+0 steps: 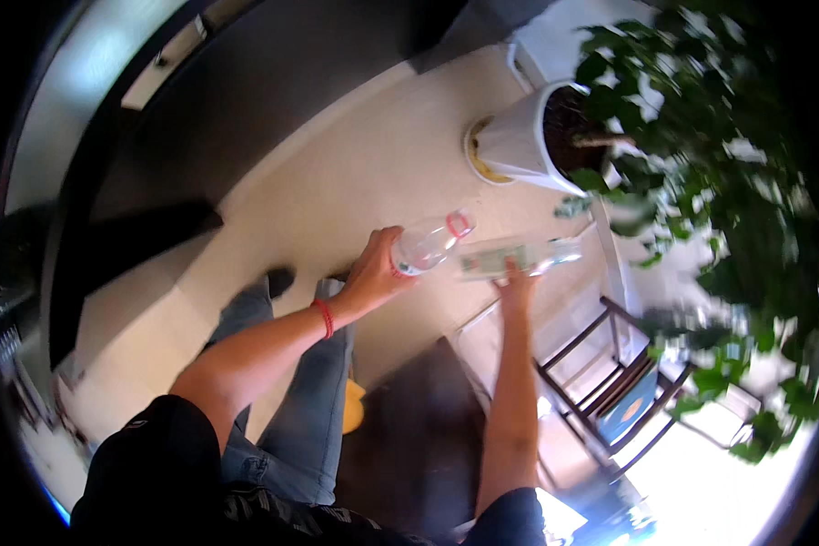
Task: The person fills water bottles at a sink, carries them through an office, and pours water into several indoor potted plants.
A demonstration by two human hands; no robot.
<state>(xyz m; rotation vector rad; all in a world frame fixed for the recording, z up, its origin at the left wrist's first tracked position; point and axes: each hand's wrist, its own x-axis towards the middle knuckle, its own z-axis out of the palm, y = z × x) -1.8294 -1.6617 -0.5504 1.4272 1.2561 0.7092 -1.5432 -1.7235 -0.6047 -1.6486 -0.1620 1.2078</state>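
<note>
- Head view, middle of the frame: the left hand [373, 273] is closed around the base of a clear plastic bottle [430, 241] with a pink cap ring.
- Right hand [517, 287] holds a second clear bottle [514, 257] from below, fingers partly hidden.
- Both bottles look light, thin-walled and slippery; the mid-body seems the safest place to hold.
- White plant pot [519, 146] stands in the upper right of the frame.

A pale greenish label [490, 259] wraps the clear plastic bottle [519, 257] (lying sideways) held near the plant pot [519, 146].
</note>
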